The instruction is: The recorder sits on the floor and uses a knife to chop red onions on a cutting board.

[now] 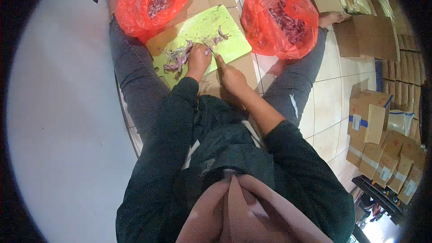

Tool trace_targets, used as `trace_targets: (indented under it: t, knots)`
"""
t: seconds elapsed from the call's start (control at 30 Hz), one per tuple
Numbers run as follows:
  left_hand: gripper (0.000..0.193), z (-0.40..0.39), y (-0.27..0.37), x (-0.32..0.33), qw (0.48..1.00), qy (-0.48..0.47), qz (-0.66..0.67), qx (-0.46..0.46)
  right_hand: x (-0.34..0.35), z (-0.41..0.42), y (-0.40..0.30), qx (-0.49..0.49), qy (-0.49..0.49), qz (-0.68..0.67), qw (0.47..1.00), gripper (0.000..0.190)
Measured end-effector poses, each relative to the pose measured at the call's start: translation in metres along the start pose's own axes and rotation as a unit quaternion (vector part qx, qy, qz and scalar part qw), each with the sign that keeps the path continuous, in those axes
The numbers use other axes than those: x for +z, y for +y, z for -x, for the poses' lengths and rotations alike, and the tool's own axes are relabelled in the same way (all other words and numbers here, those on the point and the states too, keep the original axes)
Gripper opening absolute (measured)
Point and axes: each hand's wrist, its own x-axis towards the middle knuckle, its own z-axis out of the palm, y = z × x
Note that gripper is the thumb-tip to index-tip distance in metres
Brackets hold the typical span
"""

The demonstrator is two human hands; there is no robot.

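Note:
A yellow-green cutting board (233,42) lies on cardboard between my legs. My left hand (199,60) is curled over its middle, pinching a small purplish piece (207,52) that the fingers mostly hide. In my right hand (233,77) is a small knife (212,51), its blade angled up against the left fingertips, the index finger stretched along it. Left of my left hand sits a heap of limp purplish pieces with pale strands (177,59). A few more purplish scraps (221,35) and dark crumbs are scattered over the board's far right part.
A red plastic bag (135,13) at the far left holds small cut pieces (160,3). Another red bag (280,47), far right, contains longer purplish pieces (288,23). Cardboard boxes (368,118) are stacked along the right. A white surface (74,108) runs along my left.

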Motion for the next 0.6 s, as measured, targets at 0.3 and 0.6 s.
trace_targets:
  t: [0.3, 0.6]
  knots:
    - [0.008, 0.004, 0.001, -0.007, 0.999, -0.001, -0.044, -0.003, 0.01, 0.03, 0.011, -0.036, 0.048, -0.037, 0.998, 0.061]
    - [0.011, 0.01, 0.01, -0.011, 0.999, 0.034, 0.0, 0.014, -0.002, 0.022, 0.015, 0.015, 0.06, -0.03, 0.998, 0.057]
